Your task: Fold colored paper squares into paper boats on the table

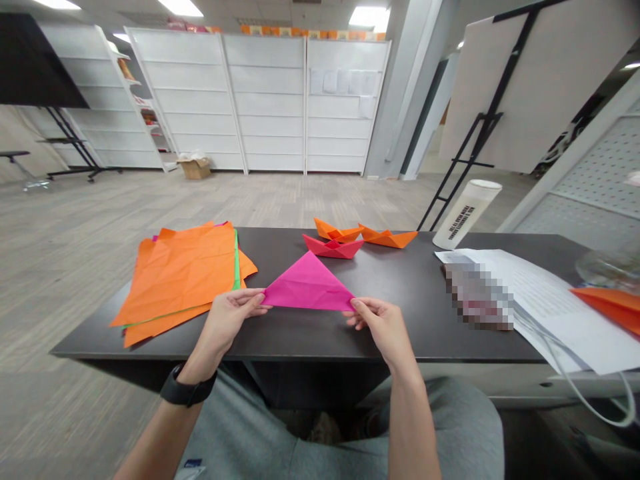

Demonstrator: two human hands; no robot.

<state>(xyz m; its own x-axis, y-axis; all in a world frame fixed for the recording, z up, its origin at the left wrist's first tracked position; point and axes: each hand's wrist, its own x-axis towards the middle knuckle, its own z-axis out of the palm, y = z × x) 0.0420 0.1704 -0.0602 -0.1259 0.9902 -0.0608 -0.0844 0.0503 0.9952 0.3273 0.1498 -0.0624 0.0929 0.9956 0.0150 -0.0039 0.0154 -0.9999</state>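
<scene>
A pink paper triangle (307,285) lies folded on the dark table (400,293), point away from me. My left hand (234,313) pinches its left corner and my right hand (379,321) pinches its right corner. A stack of orange and coloured paper sheets (185,277) lies to the left of my left hand. Beyond the triangle sit a red paper boat (333,247) and two orange paper boats (340,233) (387,236).
A white bottle with a barcode (466,213) leans at the back right. Printed white sheets (550,300), a cable (590,393) and an orange sheet (613,303) cover the right end. An easel board (520,80) stands behind; white shelving (265,100) lines the far wall.
</scene>
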